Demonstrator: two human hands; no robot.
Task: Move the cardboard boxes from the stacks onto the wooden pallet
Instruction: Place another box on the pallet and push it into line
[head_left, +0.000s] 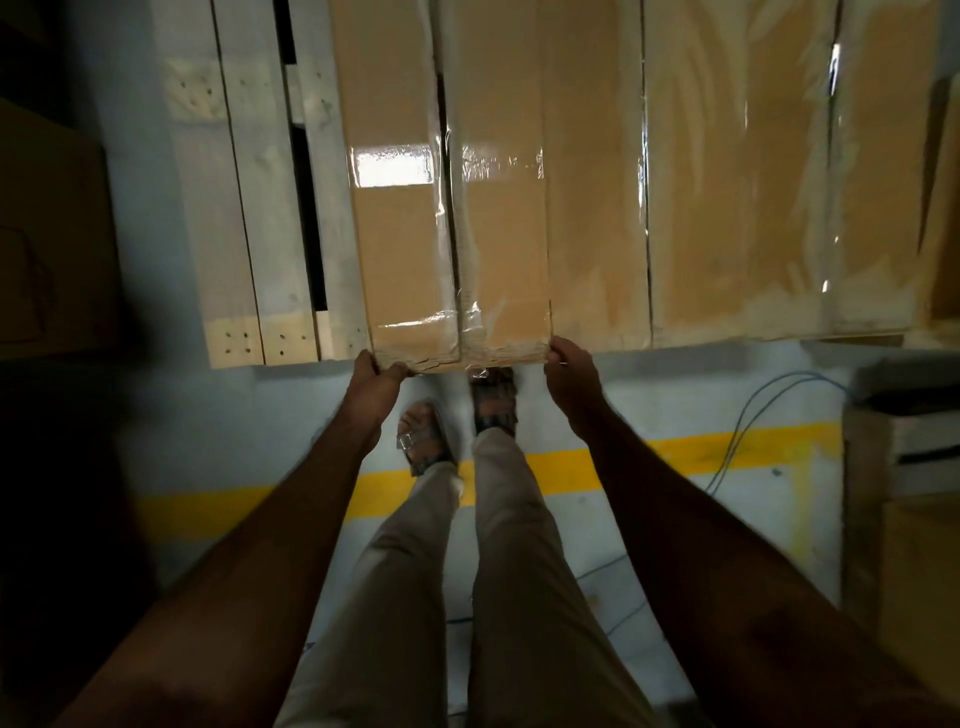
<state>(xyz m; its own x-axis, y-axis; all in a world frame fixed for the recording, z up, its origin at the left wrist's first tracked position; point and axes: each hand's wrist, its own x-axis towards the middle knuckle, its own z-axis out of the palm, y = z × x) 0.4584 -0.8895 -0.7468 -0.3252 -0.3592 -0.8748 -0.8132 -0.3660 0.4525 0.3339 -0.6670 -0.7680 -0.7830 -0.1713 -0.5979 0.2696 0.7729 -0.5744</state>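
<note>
A long, narrow cardboard box (447, 218) with clear tape bands lies lengthwise on the wooden pallet (249, 218), its near end jutting just past the pallet's front edge. My left hand (371, 376) grips the near left corner of this box. My right hand (571, 374) grips the near right corner. More long cardboard boxes (737, 171) lie side by side on the pallet to the right, touching one another. The bare pale slats of the pallet show only to the left of the held box.
My two sandalled feet (457, 421) stand on the pale floor just below the box's end. A yellow floor line (566, 473) crosses behind them. Blue cables (748, 415) trail at right. Dark cardboard boxes (47, 239) stand at left, and a wooden crate (904, 447) at right.
</note>
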